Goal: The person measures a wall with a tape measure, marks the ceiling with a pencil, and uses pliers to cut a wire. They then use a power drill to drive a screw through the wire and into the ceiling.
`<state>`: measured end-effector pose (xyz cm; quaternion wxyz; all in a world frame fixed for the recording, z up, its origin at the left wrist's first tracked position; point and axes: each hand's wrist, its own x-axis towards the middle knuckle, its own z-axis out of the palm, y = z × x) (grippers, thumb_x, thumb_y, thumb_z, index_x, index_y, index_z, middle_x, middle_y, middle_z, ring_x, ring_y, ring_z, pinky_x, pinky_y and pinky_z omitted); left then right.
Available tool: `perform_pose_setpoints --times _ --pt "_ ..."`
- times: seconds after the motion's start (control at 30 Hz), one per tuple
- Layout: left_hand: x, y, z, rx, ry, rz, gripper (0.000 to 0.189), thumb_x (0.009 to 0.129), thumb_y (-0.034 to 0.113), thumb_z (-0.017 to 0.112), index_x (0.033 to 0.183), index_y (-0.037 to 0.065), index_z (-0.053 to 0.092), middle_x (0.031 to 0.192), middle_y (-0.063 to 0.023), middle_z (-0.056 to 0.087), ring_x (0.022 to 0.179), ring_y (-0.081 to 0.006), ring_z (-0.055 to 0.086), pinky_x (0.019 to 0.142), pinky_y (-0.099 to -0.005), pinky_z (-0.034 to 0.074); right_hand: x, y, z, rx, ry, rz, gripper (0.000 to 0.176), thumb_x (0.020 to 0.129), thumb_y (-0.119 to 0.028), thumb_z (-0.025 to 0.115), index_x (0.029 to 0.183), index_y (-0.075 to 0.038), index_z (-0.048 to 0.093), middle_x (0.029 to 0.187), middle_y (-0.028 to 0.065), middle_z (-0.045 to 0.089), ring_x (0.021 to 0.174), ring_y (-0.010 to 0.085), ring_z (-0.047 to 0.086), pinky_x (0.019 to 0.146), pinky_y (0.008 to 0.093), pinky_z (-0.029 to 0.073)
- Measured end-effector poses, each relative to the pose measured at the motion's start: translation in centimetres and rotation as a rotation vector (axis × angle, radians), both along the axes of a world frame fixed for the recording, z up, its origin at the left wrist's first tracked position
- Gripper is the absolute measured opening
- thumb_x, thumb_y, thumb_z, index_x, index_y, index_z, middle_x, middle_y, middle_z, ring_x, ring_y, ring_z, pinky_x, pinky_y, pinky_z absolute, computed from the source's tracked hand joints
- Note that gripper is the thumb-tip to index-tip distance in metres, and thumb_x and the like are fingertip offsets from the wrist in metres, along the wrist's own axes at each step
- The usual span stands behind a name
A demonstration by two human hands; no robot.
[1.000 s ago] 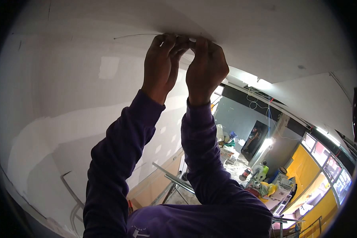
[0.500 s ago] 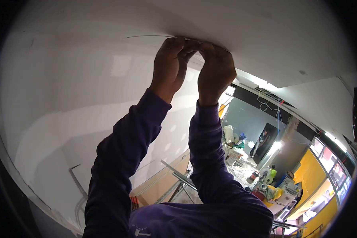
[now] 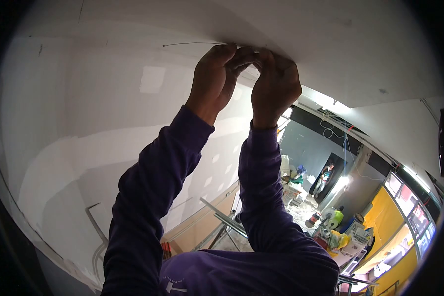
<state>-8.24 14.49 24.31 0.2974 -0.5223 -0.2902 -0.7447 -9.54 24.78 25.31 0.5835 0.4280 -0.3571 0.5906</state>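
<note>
Both arms, in purple sleeves, reach up to the pale ceiling (image 3: 330, 54). My left hand (image 3: 213, 74) is closed, fingertips and thumb pinching a thin dark wire (image 3: 190, 43). The wire's free end sticks out to the left, close under the ceiling surface. Just to the right, my right hand (image 3: 277, 84) is also closed at the ceiling, its fingertips nearly meeting the left ones on the same wire. What lies between the fingertips is mostly hidden by the hands.
A white wall (image 3: 108, 108) with patches of filler rises on the left. Below stands a metal frame (image 3: 227, 222). To the right, far down, are a bright lamp (image 3: 346, 180), piled materials, a yellow wall (image 3: 382, 212), hanging cables (image 3: 345, 143) and a person (image 3: 323, 177) in a doorway.
My right hand has shifted slightly right, and the wire's free end sits a little further right and higher in view. The distant person shows more clearly in the doorway.
</note>
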Motion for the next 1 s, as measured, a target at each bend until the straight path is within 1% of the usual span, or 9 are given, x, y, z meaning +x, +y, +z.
perform_pose_setpoints --times 0.33,0.57,0.67,0.77,0.8,0.83,0.9,0.97,1.0 --pt "-0.5 -0.2 -0.2 0.054 -0.093 -0.007 0.013 0.094 0.011 0.057 0.101 0.002 0.062 0.098 -0.0109 0.067 0.098 -0.025 0.064 0.101 -0.0425 0.044 -0.6 -0.1 0.0 0.02 -0.098 0.125 0.014 0.084 -0.008 0.076 0.084 0.001 0.065 0.076 0.0083 0.071 0.071 0.0125 0.068 0.065 0.0252 0.054" --pt "0.8 -0.2 0.2 -0.021 -0.199 0.096 0.014 0.095 0.016 0.06 0.101 0.004 0.062 0.104 -0.0128 0.065 0.101 -0.0237 0.062 0.104 -0.0417 0.044 1.5 4.3 -5.6 0.062 -0.136 0.014 0.024 0.081 -0.007 0.078 0.096 0.004 0.063 0.086 0.013 0.07 0.08 0.0162 0.069 0.075 0.0278 0.055" --pt "0.7 -1.2 0.6 -0.108 -0.202 0.203 0.013 0.094 0.018 0.062 0.1 0.006 0.062 0.107 -0.0147 0.066 0.102 -0.0258 0.062 0.103 -0.043 0.045 0.6 7.0 -14.5 0.225 -0.152 -0.248 0.019 0.081 -0.006 0.077 0.095 -0.003 0.066 0.085 0.0102 0.071 0.075 0.0216 0.071 0.07 0.0306 0.055" --pt "0.6 -3.6 0.8 -0.269 -0.205 0.457 0.023 0.096 0.027 0.06 0.101 0.005 0.062 0.107 -0.0153 0.067 0.102 -0.0273 0.063 0.098 -0.0425 0.048 -0.2 9.1 -27.0 0.614 -0.326 -0.089 0.018 0.079 -0.008 0.078 0.089 -0.006 0.063 0.076 0.0096 0.068 0.067 0.0255 0.069 0.058 0.0325 0.051" --pt "1.0 -4.3 0.9 -0.324 -0.246 0.539 0.026 0.096 0.03 0.06 0.102 0.005 0.062 0.108 -0.0153 0.067 0.102 -0.0272 0.064 0.097 -0.0421 0.048 0.4 9.7 -31.8 0.758 -0.507 -0.109 0.018 0.082 -0.015 0.076 0.091 -0.007 0.063 0.073 0.0089 0.067 0.064 0.0257 0.068 0.056 0.0328 0.051" --pt "1.3 -5.1 1.2 -0.381 -0.282 0.617 0.029 0.097 0.033 0.059 0.103 0.005 0.061 0.108 -0.0152 0.067 0.102 -0.0271 0.064 0.096 -0.0418 0.048 0.4 10.8 -36.9 0.978 -0.676 -0.175 0.022 0.087 -0.026 0.071 0.097 -0.008 0.064 0.075 0.0111 0.066 0.068 0.0279 0.068 0.06 0.037 0.053" --pt "2.1 -5.8 2.3 -0.474 -0.357 0.8 0.031 0.097 0.035 0.058 0.105 0.004 0.06 0.107 -0.0141 0.067 0.101 -0.0256 0.064 0.094 -0.04 0.049 0.8 12.9 -49.2 1.095 -0.859 -0.239 0.026 0.088 -0.033 0.065 0.091 -0.007 0.067 0.082 0.0114 0.068 0.075 0.0313 0.068 0.064 0.0428 0.054" --pt "1.5 -7.2 3.2 -0.543 -0.376 0.84 0.032 0.1 0.035 0.053 0.11 0.005 0.059 0.112 -0.0129 0.066 0.101 -0.0238 0.063 0.094 -0.0394 0.048 3.6 15.4 -56.5 1.483 -1.076 -0.232 0.03 0.091 -0.036 0.058 0.092 -0.007 0.067 0.089 0.0153 0.068 0.081 0.0342 0.068 0.065 0.0463 0.053" --pt "1.6 -8.2 2.9 -0.58 -0.393 0.855 0.034 0.102 0.036 0.048 0.113 0.006 0.059 0.115 -0.0127 0.065 0.102 -0.0237 0.063 0.095 -0.0392 0.048 4.3 15.3 -60.5 1.505 -1.175 -0.207 0.031 0.092 -0.036 0.057 0.092 -0.007 0.068 0.088 0.016 0.068 0.08 0.0347 0.068 0.066 0.0465 0.053"
